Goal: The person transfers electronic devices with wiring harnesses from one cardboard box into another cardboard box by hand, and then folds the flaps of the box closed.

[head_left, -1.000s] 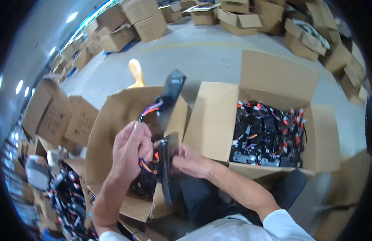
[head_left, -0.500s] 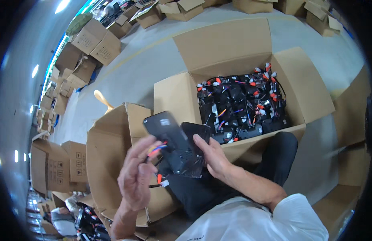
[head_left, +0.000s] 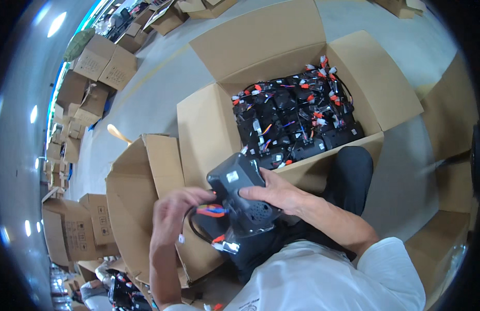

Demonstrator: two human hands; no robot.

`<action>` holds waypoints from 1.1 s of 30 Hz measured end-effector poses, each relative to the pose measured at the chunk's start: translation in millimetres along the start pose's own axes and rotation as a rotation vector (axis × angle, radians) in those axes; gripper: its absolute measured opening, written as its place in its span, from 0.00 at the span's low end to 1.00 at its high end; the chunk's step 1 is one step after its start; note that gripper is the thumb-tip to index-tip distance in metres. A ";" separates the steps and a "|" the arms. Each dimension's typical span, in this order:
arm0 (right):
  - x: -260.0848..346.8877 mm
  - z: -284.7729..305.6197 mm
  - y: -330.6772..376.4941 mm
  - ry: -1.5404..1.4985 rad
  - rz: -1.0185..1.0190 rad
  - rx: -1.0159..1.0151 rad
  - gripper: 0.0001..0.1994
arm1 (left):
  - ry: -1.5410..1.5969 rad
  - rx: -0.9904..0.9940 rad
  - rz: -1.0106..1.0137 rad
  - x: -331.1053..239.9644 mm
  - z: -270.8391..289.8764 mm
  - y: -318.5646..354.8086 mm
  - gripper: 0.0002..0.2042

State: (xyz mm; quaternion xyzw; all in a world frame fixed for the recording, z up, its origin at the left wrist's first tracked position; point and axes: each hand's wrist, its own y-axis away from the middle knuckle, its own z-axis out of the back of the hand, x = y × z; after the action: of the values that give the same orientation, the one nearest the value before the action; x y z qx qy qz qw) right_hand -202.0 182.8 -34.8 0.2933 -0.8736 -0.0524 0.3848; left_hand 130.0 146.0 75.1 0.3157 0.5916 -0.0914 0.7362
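- Holding entry, head view: right hand (head_left: pixel 273 193) lies over the top of a black plastic housing (head_left: pixel 240 199), fingers spread and pressed down on its shell, thumb side hidden beneath; the grip reads as closed on the unit
- Left hand (head_left: pixel 170 220) sits just beside the housing's left edge, fingertips curled together around the wire bundle (head_left: pixel 211 211) with orange and red connectors that leaves the unit's side
- Housing location: raised above the person's lap, between the two open cartons, tilted with its pale label patch facing up
- Further connectors hang from the housing's lower end (head_left: pixel 222 243), white and red, loose
- Left carton (head_left: pixel 147 176): open, flaps up, directly under the left hand; its contents are mostly hidden by hand and flap
- Right carton (head_left: pixel 281 57): open, packed with like black units and red, white and purple connectors (head_left: pixel 294 122), well apart from both hands
- Dark trouser leg (head_left: pixel 354 171) rests against the right carton's near wall
- Stacked closed cartons (head_left: pixel 97 62) line the grey floor at the far left
- Step in hand, as judged: sorting out or checking the leads on one unit
- Next move, as judged: calls for a steady right-hand hold while the left gathers the loose leads clear of the carton flap
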 end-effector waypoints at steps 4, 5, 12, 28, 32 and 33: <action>18.9 -12.1 30.8 0.573 0.205 0.299 0.50 | -0.030 -0.248 -0.325 -34.9 -53.1 -14.2 0.31; 13.4 -13.2 29.0 0.603 0.178 0.400 0.49 | -0.156 -0.032 -0.209 -33.1 -73.4 -16.2 0.30; -93.8 52.7 89.8 0.286 -0.145 0.046 0.34 | -0.044 -0.040 0.157 87.3 -144.2 2.3 0.13; -67.3 72.8 66.9 -0.209 -0.119 -0.347 0.15 | -0.318 0.025 0.229 58.1 -133.1 -44.0 0.35; -43.3 69.1 56.7 0.093 0.065 -0.141 0.14 | -0.331 0.685 0.600 43.3 -105.3 -71.3 0.40; -36.5 72.2 45.0 0.023 0.014 -0.027 0.12 | -0.367 0.707 0.618 50.7 -110.4 -72.0 0.41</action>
State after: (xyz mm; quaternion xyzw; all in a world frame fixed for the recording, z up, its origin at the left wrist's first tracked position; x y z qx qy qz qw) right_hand -254.6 230.3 -94.3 0.2826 -0.8704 -0.0584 0.3989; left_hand 18.0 164.9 -8.7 0.6850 0.2642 -0.1178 0.6686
